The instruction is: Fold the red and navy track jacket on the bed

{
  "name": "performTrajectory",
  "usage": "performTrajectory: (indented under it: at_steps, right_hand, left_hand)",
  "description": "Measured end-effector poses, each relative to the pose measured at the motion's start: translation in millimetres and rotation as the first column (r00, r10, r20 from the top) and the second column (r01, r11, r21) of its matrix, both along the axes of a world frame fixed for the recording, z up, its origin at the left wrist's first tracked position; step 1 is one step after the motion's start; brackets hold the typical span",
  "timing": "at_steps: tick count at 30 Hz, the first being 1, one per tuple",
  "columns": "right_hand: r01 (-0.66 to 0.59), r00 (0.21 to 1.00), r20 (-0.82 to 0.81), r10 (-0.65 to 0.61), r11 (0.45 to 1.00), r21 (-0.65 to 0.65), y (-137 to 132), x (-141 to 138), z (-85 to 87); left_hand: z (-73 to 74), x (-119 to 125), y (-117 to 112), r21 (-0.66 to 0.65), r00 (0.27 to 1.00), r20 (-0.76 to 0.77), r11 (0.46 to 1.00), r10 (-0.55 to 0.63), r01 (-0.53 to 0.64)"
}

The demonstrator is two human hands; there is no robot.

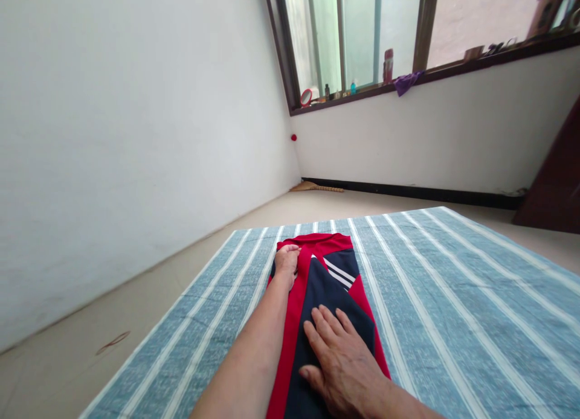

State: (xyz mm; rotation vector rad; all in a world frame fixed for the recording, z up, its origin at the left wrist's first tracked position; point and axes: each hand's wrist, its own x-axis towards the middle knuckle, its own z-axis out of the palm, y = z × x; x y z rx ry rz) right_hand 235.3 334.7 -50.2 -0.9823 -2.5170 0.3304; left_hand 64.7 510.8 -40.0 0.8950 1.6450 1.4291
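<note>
A folded red and navy garment (333,286) with white stripes lies lengthwise on a blue and white striped cloth (435,322). What kind of garment it is cannot be told from its folds. Near its far left corner, my left hand (287,262) is closed on the fabric, fingers bent and partly hidden. My right hand (338,355) rests flat on the navy part closer to me, its fingers stretched out and slightly spread. The near end of the garment runs out of the bottom of the view.
Beyond the cloth's far edge is a pale floor with a broom (317,188) in the corner. A white wall (136,135) stands to the left. Several small items, a red bottle (388,67) and a purple cloth (406,83) are on the windowsill. Dark red furniture (553,177) stands at right.
</note>
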Motion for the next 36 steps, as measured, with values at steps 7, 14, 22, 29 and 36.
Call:
performTrajectory:
  at_steps: [7,14,22,29,36]
  right_hand:
    - [0.005,1.0,0.015,-0.004,1.0,-0.023,-2,1,4.7]
    - [0.004,1.0,0.007,-0.004,1.0,0.01,-1,2,-3.7]
    - [0.045,0.999,-0.003,-0.045,0.998,0.043,-5,3,-5.8]
    - [0.075,0.997,0.004,-0.076,0.993,0.088,-1,3,0.9]
    - [0.19,0.981,-0.066,-0.182,0.97,0.154,27,17,-3.3]
  left_hand:
    - [30.2,-20,-51,-0.029,0.981,0.075,0.983,-0.178,0.181]
    - [45.5,-33,-127,-0.05,0.959,0.03,0.958,-0.28,0.282]
    - [24.4,-22,-143,0.003,0.979,-0.076,0.982,-0.19,0.191]
    - [20.3,-14,-140,0.001,0.972,-0.056,0.973,-0.229,0.23]
    - [24.4,-15,-142,0.044,0.984,-0.06,0.984,-0.169,0.172]
